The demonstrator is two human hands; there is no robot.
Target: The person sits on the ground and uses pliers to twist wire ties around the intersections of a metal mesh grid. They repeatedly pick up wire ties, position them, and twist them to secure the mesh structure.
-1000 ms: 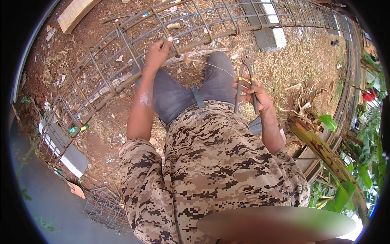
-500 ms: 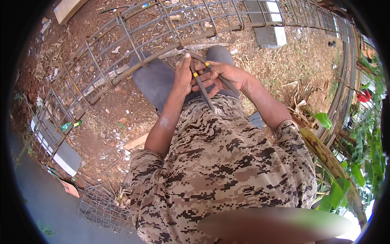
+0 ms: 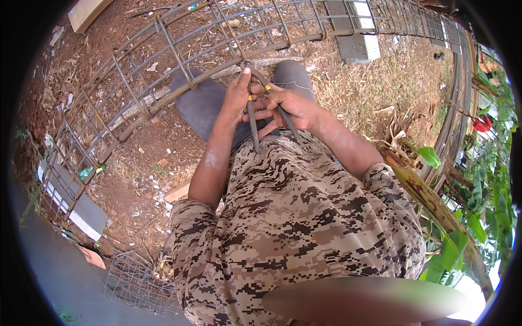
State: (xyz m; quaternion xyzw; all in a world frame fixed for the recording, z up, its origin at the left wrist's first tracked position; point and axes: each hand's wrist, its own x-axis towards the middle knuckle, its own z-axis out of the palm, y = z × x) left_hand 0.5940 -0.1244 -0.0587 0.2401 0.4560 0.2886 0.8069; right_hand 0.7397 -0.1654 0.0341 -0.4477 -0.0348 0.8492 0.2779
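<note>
A pair of long-handled pincers (image 3: 253,120), dark with a yellow band on each handle, points its jaws at the near bar of a rebar cage (image 3: 217,72). My right hand (image 3: 293,110) grips the pincers, its thumb over one handle and some fingers stretched toward the other. The handles are spread apart. Close to the jaws, my left hand (image 3: 235,99) is closed, thumb pointing up against the bar. Whatever it pinches is too small to make out. A thin pale wire or thread (image 3: 296,83) crosses my right knee.
The long cage curves across in front of my knees. Concrete blocks (image 3: 348,43) support it at the back right, and a grey block (image 3: 81,209) lies at left. Wire mesh (image 3: 136,280) sits lower left. A banana stem (image 3: 429,201) leans at right.
The pincers have turned, their handle ends swinging left. My right hand has shifted slightly left with them, while my left hand stays by the bar.
</note>
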